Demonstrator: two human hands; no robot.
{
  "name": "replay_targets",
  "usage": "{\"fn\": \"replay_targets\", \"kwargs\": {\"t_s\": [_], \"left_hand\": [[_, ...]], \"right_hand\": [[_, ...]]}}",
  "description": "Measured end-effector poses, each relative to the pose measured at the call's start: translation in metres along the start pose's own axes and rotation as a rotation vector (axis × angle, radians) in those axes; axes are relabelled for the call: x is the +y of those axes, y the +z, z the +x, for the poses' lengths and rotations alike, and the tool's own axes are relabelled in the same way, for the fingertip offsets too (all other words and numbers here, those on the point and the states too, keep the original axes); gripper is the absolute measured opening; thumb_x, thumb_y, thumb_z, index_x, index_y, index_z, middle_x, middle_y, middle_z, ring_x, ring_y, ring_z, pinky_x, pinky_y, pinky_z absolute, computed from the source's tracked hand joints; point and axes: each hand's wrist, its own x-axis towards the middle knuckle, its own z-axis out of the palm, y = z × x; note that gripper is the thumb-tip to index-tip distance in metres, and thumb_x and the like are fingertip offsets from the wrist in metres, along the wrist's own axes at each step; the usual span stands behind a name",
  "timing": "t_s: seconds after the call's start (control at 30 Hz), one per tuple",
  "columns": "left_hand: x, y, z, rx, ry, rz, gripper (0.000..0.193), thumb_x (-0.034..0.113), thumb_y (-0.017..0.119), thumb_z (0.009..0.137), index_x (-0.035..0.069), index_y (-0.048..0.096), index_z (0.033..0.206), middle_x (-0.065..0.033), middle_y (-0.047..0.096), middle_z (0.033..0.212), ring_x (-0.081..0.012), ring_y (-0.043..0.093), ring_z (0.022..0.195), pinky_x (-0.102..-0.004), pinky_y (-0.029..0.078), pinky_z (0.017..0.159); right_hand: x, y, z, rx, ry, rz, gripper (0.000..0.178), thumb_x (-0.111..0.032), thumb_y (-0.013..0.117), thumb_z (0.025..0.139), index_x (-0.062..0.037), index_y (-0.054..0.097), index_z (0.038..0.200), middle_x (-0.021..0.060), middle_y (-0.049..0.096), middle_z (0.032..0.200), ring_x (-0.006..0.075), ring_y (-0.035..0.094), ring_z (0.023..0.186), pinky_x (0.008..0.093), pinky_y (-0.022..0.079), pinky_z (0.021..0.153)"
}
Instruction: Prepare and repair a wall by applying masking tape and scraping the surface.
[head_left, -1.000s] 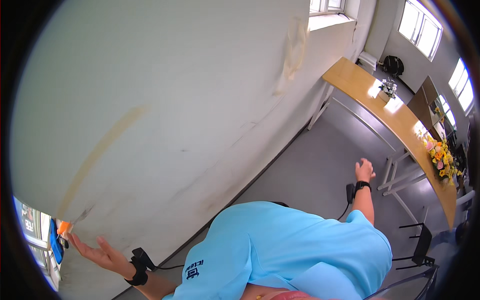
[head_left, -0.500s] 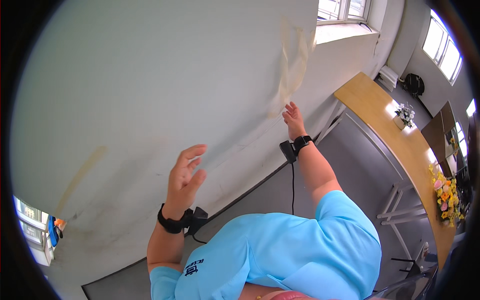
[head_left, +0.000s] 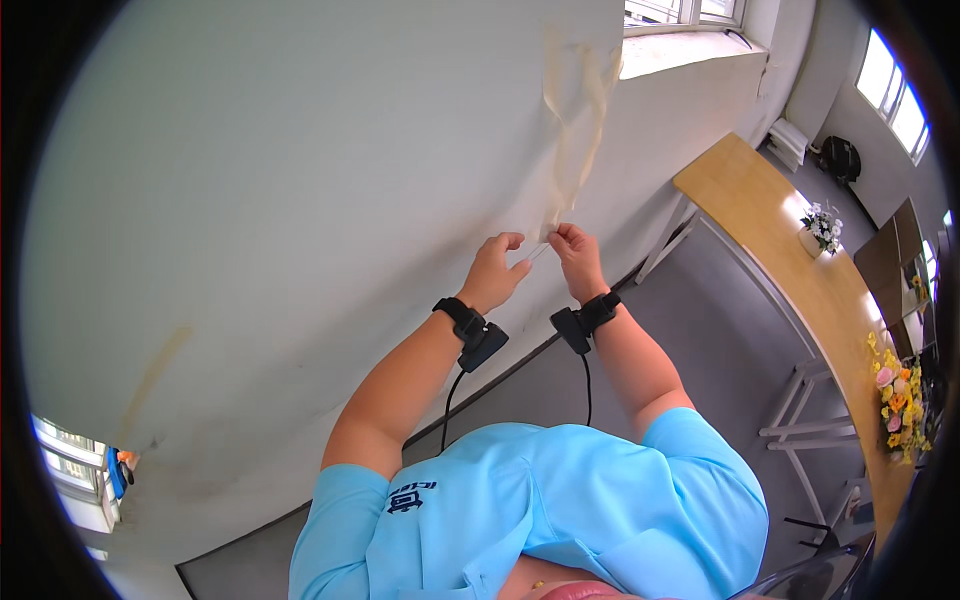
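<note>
Strips of pale yellow masking tape [head_left: 580, 165] hang down the white wall [head_left: 300, 150], partly loose and twisted. My right hand [head_left: 580, 258] pinches near their lower end, thumb and forefinger together on the tape. Close by on its left, my left hand [head_left: 490, 275] has its fingers curved, with thumb and forefinger apart and nothing visible between them. A thin pale line shows between the two hands; what it is I cannot make out. Each wrist wears a black strap with a small box and a cable.
Another tape strip [head_left: 157, 375] lies on the wall at lower left. To the right stands a long wooden table [head_left: 740, 195] on white legs, bearing white flowers [head_left: 822, 228] and a colourful bouquet [head_left: 896, 395]. A window sill [head_left: 690, 52] juts out above the tape.
My left hand has moved right and up to the tape's lower end. My right hand has shifted slightly down and left, its fingers now closed on the tape.
</note>
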Motion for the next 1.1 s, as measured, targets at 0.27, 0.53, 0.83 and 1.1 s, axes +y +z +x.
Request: {"fn": "replay_targets", "kwargs": {"t_s": [0.27, 0.53, 0.83, 1.1], "left_hand": [[-0.003, 0.03, 0.016, 0.117, 0.252, 0.209, 0.023, 0.019, 0.065, 0.072, 0.004, 0.055, 0.087, -0.0125, 0.051, 0.104, -0.0284, 0.044, 0.099, -0.0375, 0.036, 0.085], [0.002, 0.013, 0.004, 0.025, 0.122, 0.141, 0.016, 0.018, 0.063, 0.075, 0.005, 0.056, 0.076, -0.0092, 0.051, 0.106, -0.0222, 0.044, 0.098, -0.0346, 0.036, 0.082], [-0.003, 0.013, -0.004, -0.132, -0.283, -0.43, 0.024, 0.026, 0.06, 0.08, 0.002, 0.057, 0.082, -0.0014, 0.055, 0.078, -0.0087, 0.045, 0.071, -0.0236, 0.038, 0.067], [-0.013, 0.013, 0.0, -0.142, -0.256, -0.322, 0.018, 0.02, 0.058, 0.083, 0.004, 0.054, 0.087, -0.0009, 0.056, 0.083, -0.0084, 0.048, 0.076, -0.0224, 0.038, 0.072]], "right_hand": [[-0.013, -0.016, -0.019, -0.173, 0.166, 0.461, 0.019, -0.014, 0.051, 0.083, -0.0047, 0.055, 0.1, 0.0001, 0.057, 0.09, 0.0092, 0.05, 0.085, 0.0241, 0.037, 0.078], [-0.03, -0.031, -0.006, -0.213, 0.225, 0.666, 0.036, -0.02, 0.047, 0.082, -0.0086, 0.042, 0.116, 0.0017, 0.051, 0.102, 0.0121, 0.046, 0.095, 0.0266, 0.038, 0.076], [-0.05, -0.011, 0.011, -0.09, 0.029, 0.65, 0.023, -0.018, 0.05, 0.085, -0.0077, 0.048, 0.105, -0.0024, 0.056, 0.092, 0.0075, 0.05, 0.083, 0.0242, 0.037, 0.074], [-0.051, -0.019, 0.01, -0.043, -0.029, 0.632, 0.01, -0.016, 0.051, 0.084, -0.0086, 0.052, 0.092, -0.0022, 0.056, 0.085, 0.0078, 0.049, 0.08, 0.0247, 0.038, 0.07]]}}
